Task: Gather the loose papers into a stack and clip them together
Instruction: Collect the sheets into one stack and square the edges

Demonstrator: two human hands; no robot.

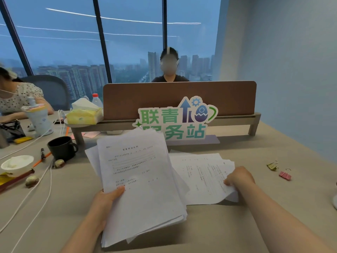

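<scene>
Left hand (107, 198) grips stack (140, 179), long axis away | right hand (238, 178) pinches loose sheets (200, 176)

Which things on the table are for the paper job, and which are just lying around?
For the job:
- stack of papers in the left hand
- loose papers under the right hand
- pink binder clip
- green binder clip

Just lying about:
- black mug
- white bowl
- tissue pack
- sign

Uneven white paper stack (142, 179) tilted up, loose sheets (200, 178) flat beside, 2 binder clips (279, 171) apart.
</scene>
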